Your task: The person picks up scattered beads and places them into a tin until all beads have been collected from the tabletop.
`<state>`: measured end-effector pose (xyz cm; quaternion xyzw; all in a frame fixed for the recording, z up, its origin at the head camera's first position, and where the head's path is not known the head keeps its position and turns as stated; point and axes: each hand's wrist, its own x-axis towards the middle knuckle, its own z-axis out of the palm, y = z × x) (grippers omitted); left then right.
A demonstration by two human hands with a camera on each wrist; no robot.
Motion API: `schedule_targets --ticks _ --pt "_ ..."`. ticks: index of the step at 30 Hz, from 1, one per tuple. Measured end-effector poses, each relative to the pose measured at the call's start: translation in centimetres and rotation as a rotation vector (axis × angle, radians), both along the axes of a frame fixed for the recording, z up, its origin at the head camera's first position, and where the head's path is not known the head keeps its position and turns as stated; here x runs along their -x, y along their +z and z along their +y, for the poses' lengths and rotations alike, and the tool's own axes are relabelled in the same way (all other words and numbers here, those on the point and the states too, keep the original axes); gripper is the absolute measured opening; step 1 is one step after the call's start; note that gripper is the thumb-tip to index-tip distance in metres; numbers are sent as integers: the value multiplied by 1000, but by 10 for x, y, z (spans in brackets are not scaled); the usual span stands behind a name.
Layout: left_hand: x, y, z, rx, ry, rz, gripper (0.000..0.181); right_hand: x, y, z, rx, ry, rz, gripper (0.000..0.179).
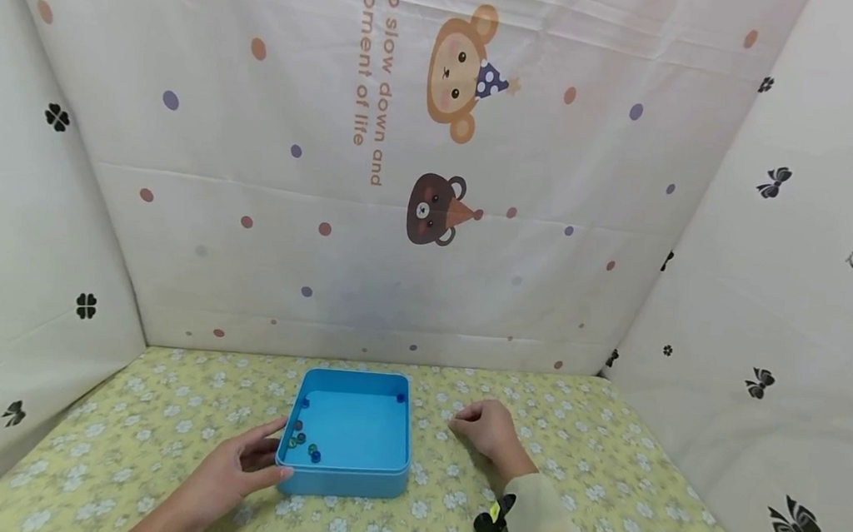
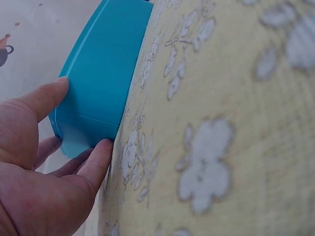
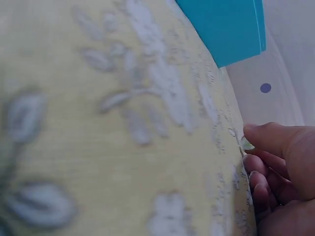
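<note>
A square blue plastic box [image 1: 349,484] stands on the flowered cloth with its top uncovered. Several glass marbles [image 1: 315,456] lie inside, mostly along its left side, and one dark blue marble [image 1: 400,398] sits in the far right corner. My left hand [image 1: 230,472] grips the near left corner, thumb at the front rim and fingers around the left wall. To the right of the box, my right hand [image 1: 489,430] is low over the cloth. Between its thumb and forefinger it pinches a small clear, greenish marble [image 3: 247,143]; the other fingers are curled under.
A yellow cloth with white flowers [image 1: 445,501] covers the table. White printed curtains [image 1: 350,277] enclose it at the back and both sides. A black wrist strap [image 1: 493,519] is at the right sleeve [image 1: 552,526].
</note>
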<state>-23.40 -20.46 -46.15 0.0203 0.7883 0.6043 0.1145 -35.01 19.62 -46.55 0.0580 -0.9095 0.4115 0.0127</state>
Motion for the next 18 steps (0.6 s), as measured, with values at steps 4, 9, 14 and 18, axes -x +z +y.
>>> schedule_targets --ticks 4,9,14,18 --pt "-1 1 -1 -13 -11 9 87 -2 -1 -2 8 -21 13 10" --pt "-2 1 -1 -34 -29 24 88 -6 0 -4 58 -29 10 12" --pt "-2 1 -3 -41 -36 28 88 -11 0 -9 105 -14 -9 14" --pt "-3 2 -3 -47 -34 24 87 -14 0 -13 121 -13 1 14"
